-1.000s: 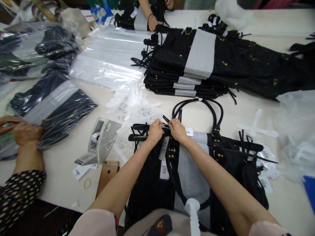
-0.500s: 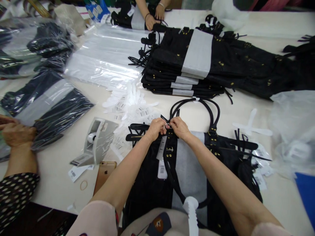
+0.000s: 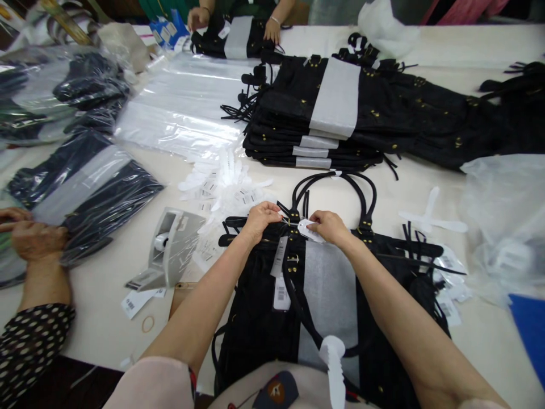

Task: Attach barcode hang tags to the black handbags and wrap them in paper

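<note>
A black handbag [image 3: 255,318] with a grey paper band [image 3: 327,295] lies flat in front of me, its handles [image 3: 361,190] looped away from me. My left hand [image 3: 260,218] is closed at the bag's top edge beside the strap buckle, pinching something too small to name. My right hand [image 3: 330,226] pinches a small white tag [image 3: 310,230] at the same spot. Two white barcode tags [image 3: 281,281] hang down the bag's front.
A stack of banded black bags [image 3: 323,113] lies beyond. Loose white tags [image 3: 225,182], a tape dispenser [image 3: 170,247], a phone [image 3: 181,292] and a rubber band [image 3: 147,324] sit left. A co-worker's hands [image 3: 29,238] press bagged goods [image 3: 85,187]; another person's hands [image 3: 272,28] work across the table.
My hands have drawn slightly apart, and the white tag now shows in my right hand's fingers. The far person's hands have moved apart over their bag.
</note>
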`<state>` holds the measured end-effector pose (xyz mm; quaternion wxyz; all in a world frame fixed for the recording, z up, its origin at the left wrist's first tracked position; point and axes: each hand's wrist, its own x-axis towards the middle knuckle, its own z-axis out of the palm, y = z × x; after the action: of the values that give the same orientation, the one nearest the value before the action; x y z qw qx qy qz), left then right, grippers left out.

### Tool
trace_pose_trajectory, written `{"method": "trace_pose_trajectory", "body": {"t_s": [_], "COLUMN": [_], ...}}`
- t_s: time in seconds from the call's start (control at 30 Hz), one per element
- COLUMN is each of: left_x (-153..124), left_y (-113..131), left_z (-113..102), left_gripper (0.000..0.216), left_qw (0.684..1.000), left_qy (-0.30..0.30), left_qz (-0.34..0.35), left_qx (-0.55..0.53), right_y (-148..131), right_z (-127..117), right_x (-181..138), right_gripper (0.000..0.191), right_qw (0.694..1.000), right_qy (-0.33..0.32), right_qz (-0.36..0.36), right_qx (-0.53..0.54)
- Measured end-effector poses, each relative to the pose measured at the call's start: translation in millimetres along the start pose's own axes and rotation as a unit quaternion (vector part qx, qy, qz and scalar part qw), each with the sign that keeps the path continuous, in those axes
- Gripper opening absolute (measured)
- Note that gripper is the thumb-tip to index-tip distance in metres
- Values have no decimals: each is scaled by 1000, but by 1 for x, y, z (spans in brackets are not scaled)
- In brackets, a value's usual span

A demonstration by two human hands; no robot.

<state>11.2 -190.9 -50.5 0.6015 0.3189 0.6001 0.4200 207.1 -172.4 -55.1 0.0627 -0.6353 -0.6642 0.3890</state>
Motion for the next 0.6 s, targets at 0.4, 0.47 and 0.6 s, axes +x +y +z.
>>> {"method": "trace_pose_trajectory", "body": {"t_s": [0.4,0.47,0.6], "left_x": [-30,-40,-61], "left_y": [3,-1,-6], "left_z": [6,3,3], "left_gripper": [32,38,47], "left_qw": [995,994,991], "left_qy": [-38,-50,-93], "left_qz": [30,52,56], "left_qx": [-86,-76,-80], "right_y": [-22,-26,-33], "right_z": [8,13,25], "right_x": [-21,-27,-37], "right_gripper": [10,10,13], "right_qw": [740,740,753], "right_qy": [-144,-128,-60], "right_qz": [172,177,171], "right_qx": [635,636,633]}}
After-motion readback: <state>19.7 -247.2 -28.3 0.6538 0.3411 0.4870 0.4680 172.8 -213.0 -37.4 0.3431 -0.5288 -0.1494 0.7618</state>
